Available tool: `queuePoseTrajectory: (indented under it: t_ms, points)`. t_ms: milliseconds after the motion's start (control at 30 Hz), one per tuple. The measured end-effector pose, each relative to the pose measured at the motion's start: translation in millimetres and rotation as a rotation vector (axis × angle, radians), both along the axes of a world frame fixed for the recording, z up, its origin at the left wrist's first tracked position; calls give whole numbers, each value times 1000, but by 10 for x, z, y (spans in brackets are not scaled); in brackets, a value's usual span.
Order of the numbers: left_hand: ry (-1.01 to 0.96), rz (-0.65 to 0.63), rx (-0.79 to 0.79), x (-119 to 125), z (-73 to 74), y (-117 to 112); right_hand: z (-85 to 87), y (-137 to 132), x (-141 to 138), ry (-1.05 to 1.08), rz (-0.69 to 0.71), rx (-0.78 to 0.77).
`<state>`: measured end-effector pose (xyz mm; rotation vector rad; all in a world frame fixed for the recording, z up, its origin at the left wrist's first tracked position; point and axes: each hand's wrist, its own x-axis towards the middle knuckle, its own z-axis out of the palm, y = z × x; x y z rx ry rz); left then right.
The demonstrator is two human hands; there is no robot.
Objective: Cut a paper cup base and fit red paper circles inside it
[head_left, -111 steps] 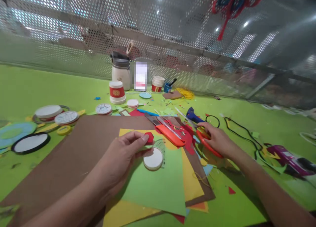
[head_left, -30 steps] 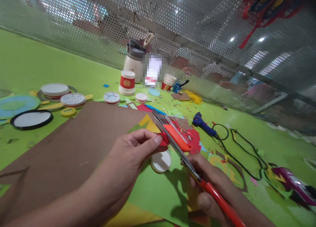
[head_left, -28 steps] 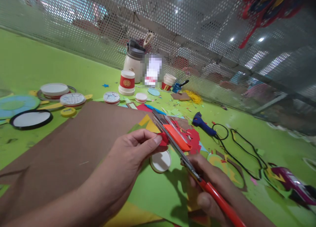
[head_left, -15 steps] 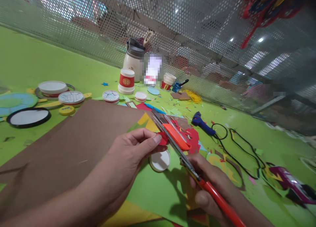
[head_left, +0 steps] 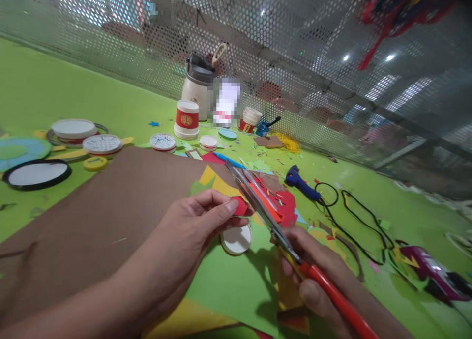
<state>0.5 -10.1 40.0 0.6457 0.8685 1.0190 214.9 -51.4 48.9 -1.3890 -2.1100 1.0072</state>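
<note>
My left hand (head_left: 195, 226) pinches a small red paper piece (head_left: 240, 206) between thumb and fingers, above the coloured sheets. My right hand (head_left: 317, 275) grips red-handled scissors (head_left: 291, 250), whose blades reach up and left to the red piece's right edge. A white round disc (head_left: 236, 239) lies on the green sheet (head_left: 236, 285) just below the red piece. An orange comb-like tool (head_left: 267, 201) lies behind the blades.
A big brown sheet (head_left: 99, 216) covers the left of the green table. Round lids and rings (head_left: 73, 142) lie far left. Paper cups (head_left: 186, 119) and a jug (head_left: 197, 86) stand by the perforated wall. A blue glue gun (head_left: 300, 179), black cord (head_left: 354, 216) and a purple tool (head_left: 431, 275) lie right.
My right hand picked the scissors up from the table and brought them to the red piece. Over the last second the blades have closed a little on it; my left hand holds steady.
</note>
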Motion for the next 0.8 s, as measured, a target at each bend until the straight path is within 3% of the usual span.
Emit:
queuePoseTrajectory:
  t_ms: [133, 233, 333, 400, 567, 800]
  points:
    - [-13, 9, -28, 2, -23, 16, 79, 25, 70, -13, -132, -19]
    - [3, 10, -39, 3, -38, 29, 96, 160, 232, -198, -327, 74]
    - [57, 13, -55, -2, -39, 24, -10, 386, 482, -418, -458, 217]
    - [99, 21, -57, -7, -36, 13, -150, 539, 667, -581, -477, 312]
    - [105, 5, -29, -21, -57, -6, -488, 736, 986, -637, -450, 323]
    - [109, 56, 67, -2, -100, 33, -556, 709, 1011, -609, -447, 303]
